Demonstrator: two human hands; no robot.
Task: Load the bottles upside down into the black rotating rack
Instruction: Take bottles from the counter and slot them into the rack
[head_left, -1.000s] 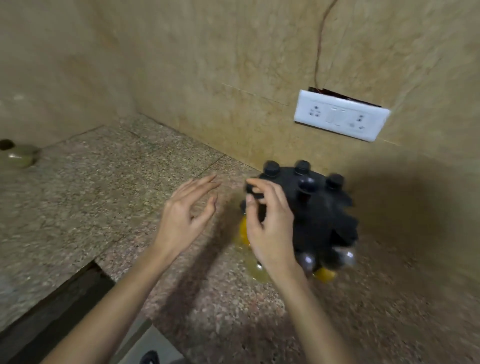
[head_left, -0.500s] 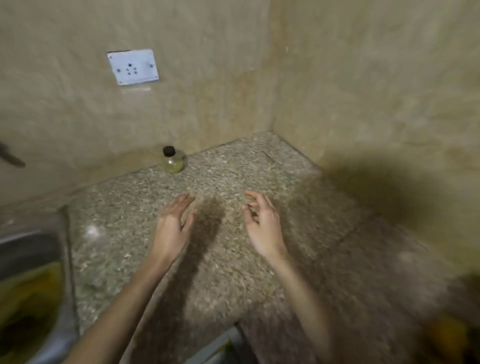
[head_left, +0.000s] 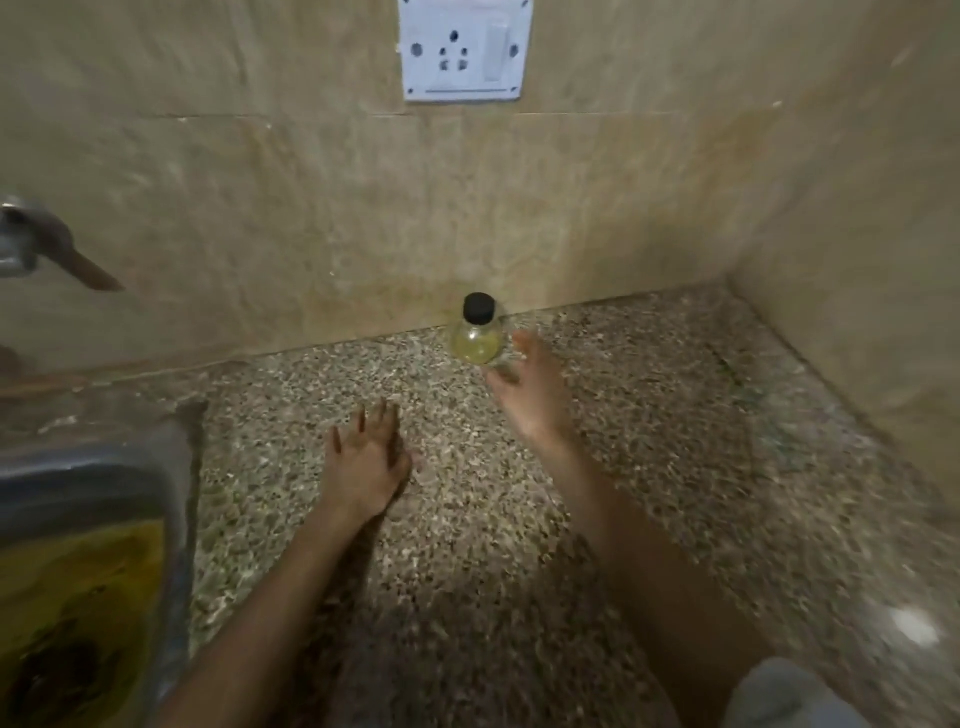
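A small round clear bottle with a black cap and yellowish liquid stands upright on the speckled counter, close to the back wall. My right hand is just in front and to the right of it, fingers spread, its blurred fingertips at the bottle's side; it holds nothing. My left hand hovers lower over the counter with its fingers apart and nothing in it. The black rotating rack is out of view.
A speckled stone counter fills the corner between two beige tiled walls. A steel sink with yellowish contents lies at the left, a tap above it. A white wall socket is above the bottle.
The view swung left from the black rack to the counter corner. My right hand left the rack and reached forward to the bottle. My left hand stayed open.
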